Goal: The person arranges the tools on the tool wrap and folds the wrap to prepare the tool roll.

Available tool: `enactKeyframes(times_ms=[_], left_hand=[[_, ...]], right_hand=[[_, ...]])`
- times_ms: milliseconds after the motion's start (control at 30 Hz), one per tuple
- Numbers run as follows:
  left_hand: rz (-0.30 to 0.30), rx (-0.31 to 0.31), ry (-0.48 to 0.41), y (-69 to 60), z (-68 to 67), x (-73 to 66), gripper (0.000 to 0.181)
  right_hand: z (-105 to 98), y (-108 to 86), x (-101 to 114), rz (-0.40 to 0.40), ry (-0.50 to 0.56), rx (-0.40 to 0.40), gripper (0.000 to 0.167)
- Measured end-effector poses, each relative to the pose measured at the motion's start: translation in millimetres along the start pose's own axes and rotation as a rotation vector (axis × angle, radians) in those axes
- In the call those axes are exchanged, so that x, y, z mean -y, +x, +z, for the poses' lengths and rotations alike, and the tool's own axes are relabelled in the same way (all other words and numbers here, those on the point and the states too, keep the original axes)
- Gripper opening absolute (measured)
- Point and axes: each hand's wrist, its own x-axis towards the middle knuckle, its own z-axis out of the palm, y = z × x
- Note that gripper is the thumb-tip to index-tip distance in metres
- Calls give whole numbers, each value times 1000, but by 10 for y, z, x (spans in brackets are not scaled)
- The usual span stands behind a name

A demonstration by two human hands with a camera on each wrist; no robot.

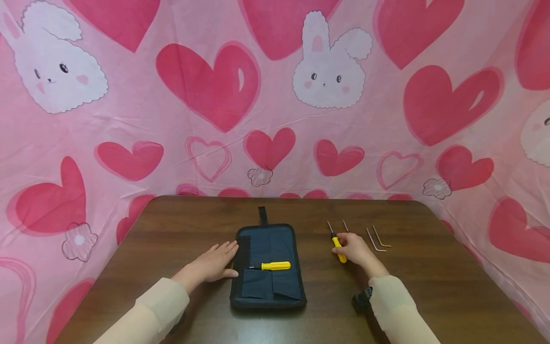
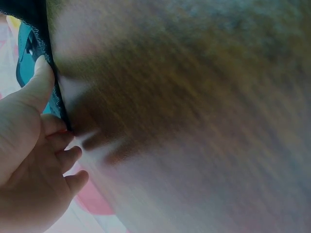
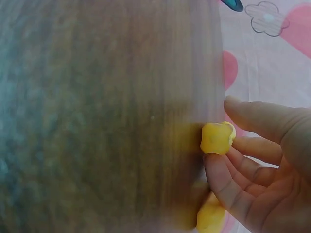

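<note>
My right hand [image 1: 353, 248] is at a yellow-handled screwdriver [image 1: 339, 251] on the table, thumb and fingers around its handle. In the right wrist view the end of that handle [image 3: 217, 139] lies between thumb and fingers, and a second yellow handle [image 3: 211, 216] shows below. My left hand [image 1: 215, 263] rests along the left edge of an unfolded black tool pouch [image 1: 281, 246], fingers extended. Seen from the left wrist, the thumb touches the pouch's edge [image 2: 58, 94]. Another yellow-handled screwdriver [image 1: 276, 266] lies crosswise on the pouch, above its pockets.
Two L-shaped hex keys [image 1: 375, 241] lie to the right of my right hand. A thin metal shaft [image 1: 345, 225] sticks out behind that hand. The pouch's strap [image 1: 263, 216] points to the far side of the brown table [image 1: 180, 224]. A pink patterned cloth [image 1: 283, 114] hangs behind.
</note>
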Motion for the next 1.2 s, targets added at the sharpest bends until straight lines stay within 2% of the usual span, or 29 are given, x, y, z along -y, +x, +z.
enactKeyframes(times_ms=[233, 667, 1200], left_hand=[[1, 2, 8, 16, 13, 9, 75], [34, -18, 6, -7, 16, 18, 74], [22, -18, 25, 19, 31, 32, 74]], right_hand=[[12, 15, -28, 26, 36, 27, 50], [15, 9, 6, 39, 63, 18, 36], [-42, -9, 155, -33, 103, -85, 24]])
